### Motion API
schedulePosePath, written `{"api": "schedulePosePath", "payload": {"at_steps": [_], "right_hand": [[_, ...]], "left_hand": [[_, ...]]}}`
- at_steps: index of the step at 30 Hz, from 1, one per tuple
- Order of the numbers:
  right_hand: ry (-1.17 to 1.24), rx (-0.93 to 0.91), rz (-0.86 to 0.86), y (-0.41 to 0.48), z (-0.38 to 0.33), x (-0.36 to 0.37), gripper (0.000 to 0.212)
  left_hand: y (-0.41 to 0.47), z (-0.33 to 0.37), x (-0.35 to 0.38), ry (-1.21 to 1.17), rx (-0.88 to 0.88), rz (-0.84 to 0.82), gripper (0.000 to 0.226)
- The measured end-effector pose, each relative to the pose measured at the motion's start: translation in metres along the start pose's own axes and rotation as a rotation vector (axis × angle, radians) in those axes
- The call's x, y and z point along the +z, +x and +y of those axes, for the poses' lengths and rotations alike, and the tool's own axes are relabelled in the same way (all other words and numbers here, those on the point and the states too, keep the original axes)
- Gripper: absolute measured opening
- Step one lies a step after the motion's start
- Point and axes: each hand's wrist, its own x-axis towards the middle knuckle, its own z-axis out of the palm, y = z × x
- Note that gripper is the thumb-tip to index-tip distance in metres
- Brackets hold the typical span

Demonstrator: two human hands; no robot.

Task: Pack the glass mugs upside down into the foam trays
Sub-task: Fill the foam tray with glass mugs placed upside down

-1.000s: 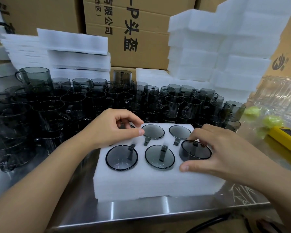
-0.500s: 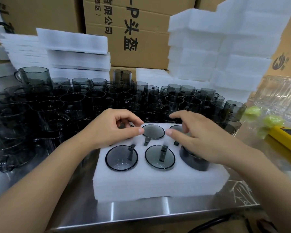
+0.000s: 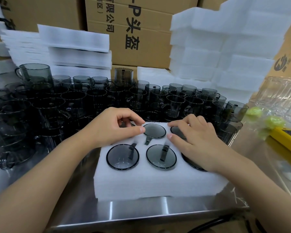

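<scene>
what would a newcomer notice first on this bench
The white foam tray at the front of the steel table, smoky grey glass mugs sunk upside down in its pockets, with the left hand and right hand on its back row. Behind it crowd dozens of loose upright mugs, backed by white foam stacks.

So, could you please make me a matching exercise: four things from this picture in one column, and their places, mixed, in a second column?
Things:
1 foam tray
2 yellow object
3 cardboard box
4 right hand

Places:
A at the right edge of the view
B behind the loose mugs
C on the steel table, in front
D over the tray's right side

Pairs: 1-C; 2-A; 3-B; 4-D
</scene>
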Motion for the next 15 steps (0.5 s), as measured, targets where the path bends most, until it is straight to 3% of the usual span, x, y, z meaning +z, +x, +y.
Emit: {"api": "schedulePosePath", "payload": {"at_steps": [6,10,15], "right_hand": [[-0.039,-0.074,-0.021,-0.0009,-0.0015,-0.0011,0.06],[0.17,-0.148,-0.122,-0.0031,-0.0016,-0.0061,0.068],[0.137,-0.112,-0.261,0.0001,-0.0013,-0.0084,0.084]], "left_hand": [[-0.0013,0.0002,-0.0006,0.02,-0.009,-0.003,0.011],[-0.0036,0.001,-0.0026,0.001,-0.003,-0.022,0.017],[-0.006,0.0052,-0.005,0.008,-0.02,-0.013,0.029]]}}
